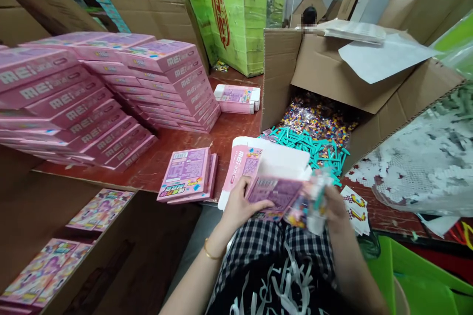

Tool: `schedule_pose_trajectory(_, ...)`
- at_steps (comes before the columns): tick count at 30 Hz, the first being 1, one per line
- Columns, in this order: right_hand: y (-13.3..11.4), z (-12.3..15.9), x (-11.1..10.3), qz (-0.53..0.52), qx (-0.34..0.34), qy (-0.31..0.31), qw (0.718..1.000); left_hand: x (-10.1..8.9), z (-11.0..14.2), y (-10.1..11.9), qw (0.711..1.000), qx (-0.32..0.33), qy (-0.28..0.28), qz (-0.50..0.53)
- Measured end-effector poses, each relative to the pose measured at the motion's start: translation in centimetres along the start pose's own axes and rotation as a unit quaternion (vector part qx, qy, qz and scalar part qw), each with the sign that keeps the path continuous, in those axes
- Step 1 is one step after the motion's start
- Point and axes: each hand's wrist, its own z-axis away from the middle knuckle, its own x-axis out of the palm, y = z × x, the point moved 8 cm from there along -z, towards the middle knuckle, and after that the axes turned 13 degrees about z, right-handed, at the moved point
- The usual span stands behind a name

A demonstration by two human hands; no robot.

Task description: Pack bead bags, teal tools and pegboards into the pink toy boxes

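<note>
My left hand (238, 206) is closed around a pink and purple printed box (273, 194), its thumb lying across the printed face. At the box's right end, my right hand (334, 206) grips a bundle of small items (314, 202), white, teal and multicoloured, in what looks like clear plastic; motion blurs it. Whether the bundle is partly inside the box I cannot tell. Behind the held box, an unfolded pink carton (242, 160) lies on the table, showing white inner flaps. Two finished-looking pink boxes (186, 172) lie stacked left of my left hand.
Tall stacks of pink boxes (185, 76) stand at left on the red table (177, 140). A cardboard carton (281, 69) holds bead bags (318, 115) and teal sticks (299, 142). Printed cards (356, 206) lie at right, above a green bin (399, 266). An open carton with boxes (99, 209) sits lower left.
</note>
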Motion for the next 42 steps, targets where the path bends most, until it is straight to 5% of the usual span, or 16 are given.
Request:
schedule_pose_trajectory(3, -6.8, 4.0, -3.7, 0.009, -0.092, 0.02, 0.996, -1.4, 3.0, 2.2, 0.976, 0.16, 0.01, 0.148)
schedule_pose_trajectory(5, -10.2, 6.1, -5.0, 0.033, -0.167, 0.019, 0.985, -1.6, 4.1, 2.8, 0.957, 0.196, -0.013, 0.215)
schedule_pose_trajectory(7, -12.3, 7.7, -3.9, 0.067, -0.235, -0.013, 0.97, -1.5, 4.4, 3.1, 0.947, 0.211, -0.027, 0.241)
schedule_pose_trajectory(11, -13.7, 8.5, 2.2, 0.131, -0.291, -0.096, 0.943, -0.3, 4.4, 3.0, 0.952, 0.218, -0.041, 0.211)
schedule_pose_trajectory(14, -13.9, 7.0, 6.2, 0.248, -0.281, -0.131, 0.918, 0.6, 4.9, 2.1, 0.973, 0.171, -0.012, 0.152)
schedule_pose_trajectory(18, -13.5, 4.0, 7.8, 0.354, -0.261, -0.161, 0.883, 1.8, 6.3, 1.6, 0.989, 0.097, 0.007, 0.108)
schedule_pose_trajectory(22, -11.7, 1.1, 6.9, 0.305, -0.149, -0.17, 0.925, 3.1, 7.2, 0.9, 0.989, 0.018, -0.004, 0.147)
schedule_pose_trajectory(26, -11.1, -0.3, 5.7, 0.242, -0.126, -0.125, 0.954, 3.9, 7.4, 0.1, 0.98, -0.027, -0.019, 0.196)
schedule_pose_trajectory(34, -7.8, -1.3, 4.7, 0.246, -0.076, -0.13, 0.957, 5.8, 8.1, -1.2, 0.938, -0.128, -0.107, 0.305)
schedule_pose_trajectory(38, -5.7, -1.1, 3.1, 0.261, -0.053, -0.079, 0.961, 7.0, 9.0, -1.3, 0.915, -0.169, -0.149, 0.335)
schedule_pose_trajectory(42, -4.6, -0.6, 2.6, 0.275, -0.073, -0.062, 0.957, 7.7, 9.0, -1.8, 0.908, -0.234, -0.134, 0.322)
